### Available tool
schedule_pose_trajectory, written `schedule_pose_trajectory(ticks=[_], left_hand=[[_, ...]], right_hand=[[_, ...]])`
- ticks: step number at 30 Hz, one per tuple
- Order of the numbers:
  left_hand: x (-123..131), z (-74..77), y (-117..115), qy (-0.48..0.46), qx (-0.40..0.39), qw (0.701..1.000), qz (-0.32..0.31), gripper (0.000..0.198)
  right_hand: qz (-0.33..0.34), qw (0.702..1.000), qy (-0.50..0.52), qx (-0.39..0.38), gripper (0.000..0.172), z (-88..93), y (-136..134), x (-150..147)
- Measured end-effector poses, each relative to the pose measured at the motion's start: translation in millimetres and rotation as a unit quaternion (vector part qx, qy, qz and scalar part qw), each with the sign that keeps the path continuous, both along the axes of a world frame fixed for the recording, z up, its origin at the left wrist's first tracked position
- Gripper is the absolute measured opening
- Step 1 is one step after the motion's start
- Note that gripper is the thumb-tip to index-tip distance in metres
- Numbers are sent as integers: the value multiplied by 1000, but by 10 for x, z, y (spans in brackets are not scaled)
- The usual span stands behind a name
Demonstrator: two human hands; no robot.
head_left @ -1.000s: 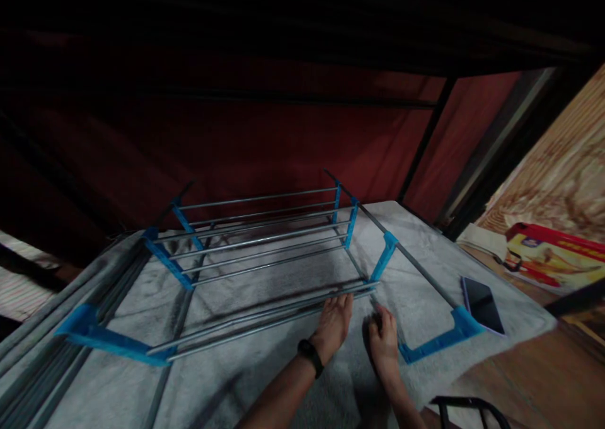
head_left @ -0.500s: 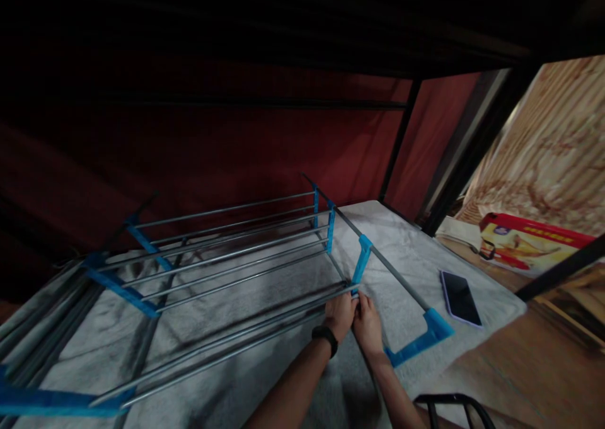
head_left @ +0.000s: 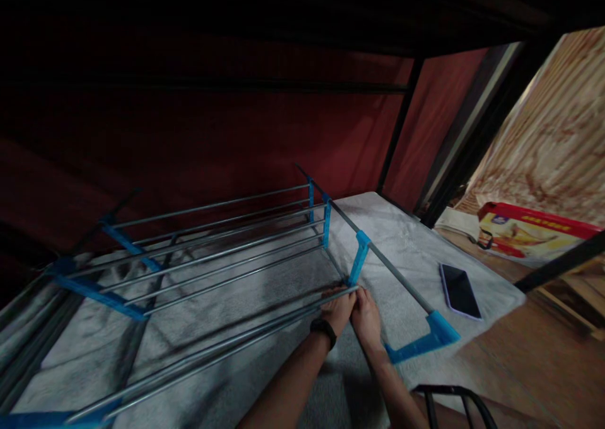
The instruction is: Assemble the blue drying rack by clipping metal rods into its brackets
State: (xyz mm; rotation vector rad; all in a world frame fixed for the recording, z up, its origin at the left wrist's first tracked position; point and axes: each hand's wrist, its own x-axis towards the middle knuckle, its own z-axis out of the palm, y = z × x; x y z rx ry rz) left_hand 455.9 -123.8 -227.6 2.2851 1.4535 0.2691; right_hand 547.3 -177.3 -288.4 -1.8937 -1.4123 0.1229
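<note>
A rack of grey metal rods (head_left: 227,256) and blue plastic brackets lies across the white bedding. My left hand (head_left: 338,308), with a black band at the wrist, is closed around the right end of a metal rod (head_left: 265,326). Against it, my right hand (head_left: 366,315) pinches at the same rod end, just below a blue bracket (head_left: 359,262). That bracket hangs from a side tube (head_left: 394,271). The fingertips and the exact joint are partly hidden by the hands. Lower right of my hands is a blue corner bracket (head_left: 437,334).
A phone (head_left: 460,290) lies on the white bedding (head_left: 406,230) to the right. Dark bed-frame posts (head_left: 401,126) stand around, with a red curtain (head_left: 236,145) behind. On the floor at right is a red and yellow box (head_left: 534,234). A black metal frame piece (head_left: 449,390) is at the bottom.
The view has shifted slightly, and the rack's left end sits further left. Both hands stay at the rod end by the blue bracket, with the rod end now closer against the bracket's foot.
</note>
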Motion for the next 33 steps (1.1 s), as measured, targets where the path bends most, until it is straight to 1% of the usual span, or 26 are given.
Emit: schedule_pose_trajectory(ticks=[5,9,11,15,19,24,30,33], left_hand=[[19,-64,26,2,-5,999,-33,38],[23,-103,29,-1,-8,1000,-3,37],[-17,-115,47,2,0,1000,-10,36],[-183,-128,119,-10,0,997,-73,35],[-284,-115,161,-10,-9,997,-73,38],[-241,-92,196,-35,-11,996,-76,37],[-197,-240,272,-67,-6,995,-75,35],[-190,-243,291,-76,-13,994,-79,34]], right_hand=[[-3,1000,30,-5,43,-13,16,9],[-3,999,32,-5,43,-16,26,21],[2,1000,30,-6,44,-21,26,28],[1,1000,22,-13,50,-38,25,33],[-2,1000,26,3,51,-49,32,31],[11,999,45,7,51,-45,43,41],[14,998,64,15,49,-32,40,6],[5,997,75,3,49,-19,34,-7]])
